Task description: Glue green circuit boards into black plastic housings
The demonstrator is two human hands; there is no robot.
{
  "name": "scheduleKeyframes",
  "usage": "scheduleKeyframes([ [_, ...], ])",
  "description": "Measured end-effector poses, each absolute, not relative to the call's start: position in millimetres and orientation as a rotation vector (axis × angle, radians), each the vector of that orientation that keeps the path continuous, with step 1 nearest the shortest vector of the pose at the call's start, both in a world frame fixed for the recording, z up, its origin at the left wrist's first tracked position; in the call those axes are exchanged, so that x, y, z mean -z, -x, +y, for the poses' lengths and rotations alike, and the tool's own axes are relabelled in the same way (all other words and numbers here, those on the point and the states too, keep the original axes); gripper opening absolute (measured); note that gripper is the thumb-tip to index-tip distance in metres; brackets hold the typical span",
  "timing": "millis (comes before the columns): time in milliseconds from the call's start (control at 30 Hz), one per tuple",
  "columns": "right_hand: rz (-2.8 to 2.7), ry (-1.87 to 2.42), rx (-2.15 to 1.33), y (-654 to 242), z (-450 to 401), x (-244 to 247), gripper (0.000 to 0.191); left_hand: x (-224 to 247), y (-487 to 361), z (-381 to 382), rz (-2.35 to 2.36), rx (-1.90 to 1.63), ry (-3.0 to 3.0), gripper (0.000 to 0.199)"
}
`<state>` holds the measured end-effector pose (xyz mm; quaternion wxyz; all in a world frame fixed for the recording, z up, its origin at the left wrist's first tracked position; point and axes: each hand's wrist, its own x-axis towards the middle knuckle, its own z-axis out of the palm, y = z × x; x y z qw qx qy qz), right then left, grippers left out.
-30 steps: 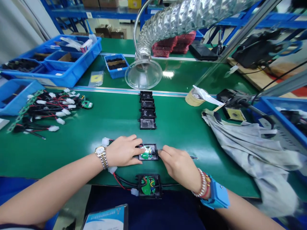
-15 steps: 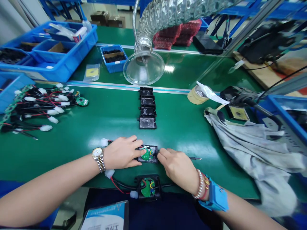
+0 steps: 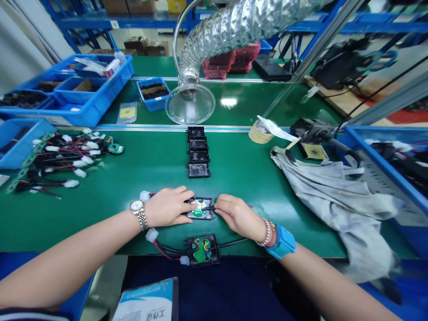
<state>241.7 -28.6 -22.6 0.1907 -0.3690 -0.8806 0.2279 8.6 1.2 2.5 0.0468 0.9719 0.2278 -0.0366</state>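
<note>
A black case with a green circuit board (image 3: 199,213) lies on the green table in front of me. My left hand (image 3: 170,206) rests at its left side, fingers spread, with a fingertip on the board. At the case's right end, my right hand (image 3: 236,215) pinches the black cable. Nearer the table edge lies a second black case with a green board (image 3: 202,249), with cables and white connectors at its left and a cable at its right. Several black trays (image 3: 198,169) stand in a column farther back.
A fume funnel (image 3: 190,104) hangs over the back. Wired boards (image 3: 80,156) and blue bins (image 3: 90,100) are at the left. A grey cloth (image 3: 321,187), a round tub (image 3: 261,133) and a blue bin (image 3: 384,178) lie at the right.
The camera view has shifted. My right hand's fingers are now a little farther from the case's right end, on the cable. My left hand stays on the case.
</note>
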Motion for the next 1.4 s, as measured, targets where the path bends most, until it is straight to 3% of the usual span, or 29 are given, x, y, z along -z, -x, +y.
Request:
scheduleKeyframes([
  [600, -2.752, 1.013, -0.152, -224, -42, 8, 0.018, -13, -13, 5, 0.706, 0.208, -2.933, 0.031],
  [933, -2.74, 0.726, -0.344, -230, -27, 16, 0.019, -26, -1, 5, 0.787, 0.076, -2.613, 0.042],
  [1133, -2.741, 0.777, -0.344, -224, -32, 10, 0.015, -22, 8, 6, 1.131, -0.015, -2.473, 0.018],
  [1400, -2.691, 0.969, -0.39, -219, -39, 7, 0.01, -13, 6, 2, 1.171, 0.019, -2.624, 0.024],
])
